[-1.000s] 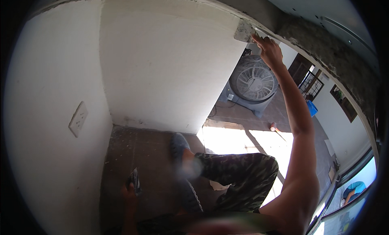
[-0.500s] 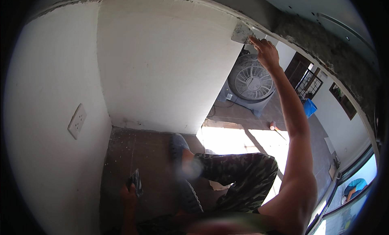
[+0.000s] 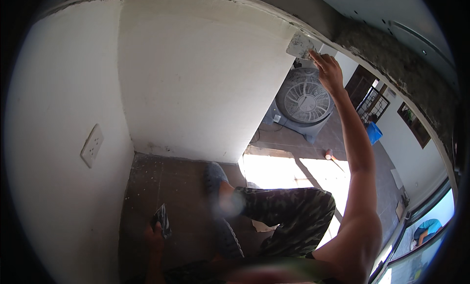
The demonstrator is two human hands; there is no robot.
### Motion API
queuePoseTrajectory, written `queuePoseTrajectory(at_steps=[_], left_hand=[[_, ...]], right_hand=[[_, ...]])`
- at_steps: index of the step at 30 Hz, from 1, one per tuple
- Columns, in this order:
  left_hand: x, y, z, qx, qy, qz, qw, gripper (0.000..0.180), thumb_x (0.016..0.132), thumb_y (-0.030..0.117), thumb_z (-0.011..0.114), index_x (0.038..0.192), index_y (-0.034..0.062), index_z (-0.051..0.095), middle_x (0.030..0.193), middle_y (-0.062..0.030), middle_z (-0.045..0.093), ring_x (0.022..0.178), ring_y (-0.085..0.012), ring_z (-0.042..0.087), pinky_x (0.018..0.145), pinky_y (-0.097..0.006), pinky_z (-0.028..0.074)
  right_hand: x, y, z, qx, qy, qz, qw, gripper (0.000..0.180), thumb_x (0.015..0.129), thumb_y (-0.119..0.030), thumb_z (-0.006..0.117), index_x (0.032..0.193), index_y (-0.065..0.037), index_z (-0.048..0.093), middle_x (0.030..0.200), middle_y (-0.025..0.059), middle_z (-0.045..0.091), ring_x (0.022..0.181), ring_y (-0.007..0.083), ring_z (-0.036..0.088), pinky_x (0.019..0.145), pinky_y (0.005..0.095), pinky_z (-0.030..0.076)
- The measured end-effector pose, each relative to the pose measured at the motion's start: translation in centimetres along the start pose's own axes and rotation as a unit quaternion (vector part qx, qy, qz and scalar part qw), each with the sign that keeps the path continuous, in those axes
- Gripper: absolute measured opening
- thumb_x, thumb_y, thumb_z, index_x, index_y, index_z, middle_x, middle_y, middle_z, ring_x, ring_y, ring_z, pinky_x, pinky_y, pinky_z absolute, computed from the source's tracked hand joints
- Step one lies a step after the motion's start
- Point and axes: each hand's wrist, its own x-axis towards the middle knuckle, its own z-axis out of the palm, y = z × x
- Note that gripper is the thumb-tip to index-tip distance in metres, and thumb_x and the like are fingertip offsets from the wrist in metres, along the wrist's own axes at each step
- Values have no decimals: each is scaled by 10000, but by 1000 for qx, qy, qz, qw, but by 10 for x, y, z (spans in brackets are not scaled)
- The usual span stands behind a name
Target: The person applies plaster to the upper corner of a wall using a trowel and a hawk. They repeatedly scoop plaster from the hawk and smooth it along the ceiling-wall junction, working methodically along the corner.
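At the wall's (image 3: 196, 78) right edge, a scraper (image 3: 299, 45) was gripped by the right hand (image 3: 329, 72); lower, a blade (image 3: 165, 223) by the left hand (image 3: 155, 236).

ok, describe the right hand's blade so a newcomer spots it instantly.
Follow the big white wall in mid-view to its upper-right corner. There, above the round grey fan in the picture, the right hand holds a flat, squarish grey blade. Its broad, dark-speckled face sets it apart from the darker, pointed tool in the left hand.
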Motion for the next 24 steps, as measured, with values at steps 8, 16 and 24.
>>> queuePoseTrajectory(at_steps=[8, 16, 24], left_hand=[[0, -6, 3, -2, 12, -5, 1000, 352, 942, 231, 617, 1115, -75, 629, 963, -224, 687, 883, -328, 661, 818, -435, 505], [7, 30, -12, 223, -80, -140, 961, 494, 937, 382, 625, 1054, -98, 613, 926, -280, 663, 871, -435, 664, 757, -505, 497], [-3, 21, -8, 91, 18, -22, 995, 461, 953, 336, 610, 1136, -87, 624, 1036, -285, 667, 1005, -420, 653, 877, -457, 491]], right_hand=[[-14, -16, 5, -15, -52, 107, 993, 475, 923, -125, 634, 1379, -248, 594, 921, 115, 647, 865, 301, 650, 771, 439, 524], [-21, -121, 40, 237, 30, 301, 923, 522, 923, -148, 629, 1431, -158, 510, 1046, 199, 643, 915, 368, 649, 791, 467, 522], [35, -144, 52, 210, 66, 350, 910, 510, 947, -178, 594, 1443, -114, 492, 1012, 226, 653, 952, 390, 662, 812, 476, 525]])
